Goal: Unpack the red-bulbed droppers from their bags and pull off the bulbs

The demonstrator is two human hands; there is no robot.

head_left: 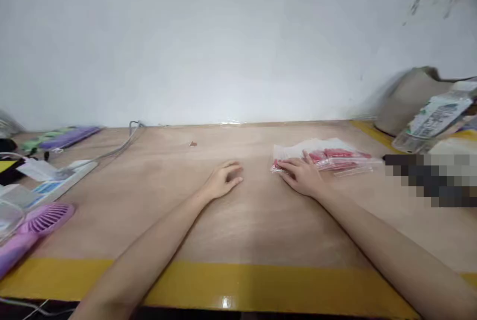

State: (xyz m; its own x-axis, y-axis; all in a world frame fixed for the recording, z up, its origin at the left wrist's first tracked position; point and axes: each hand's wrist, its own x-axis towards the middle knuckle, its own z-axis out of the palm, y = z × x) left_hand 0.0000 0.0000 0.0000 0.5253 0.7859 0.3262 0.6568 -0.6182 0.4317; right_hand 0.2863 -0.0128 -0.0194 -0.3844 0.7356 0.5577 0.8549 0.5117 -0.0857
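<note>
While clear bags point(337, 153) lie partly under the right grip point(308, 180), it and the left grip point(219, 182) rest unclosed.

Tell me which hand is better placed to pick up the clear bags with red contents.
Probably the right hand: its fingers are already at the near edge of the clear bags. The left hand is apart from them, with tabletop between, and its fingers are loosely curled.

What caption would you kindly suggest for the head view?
Right hand touching clear bags of red pieces, left hand open over the tabletop.
</note>
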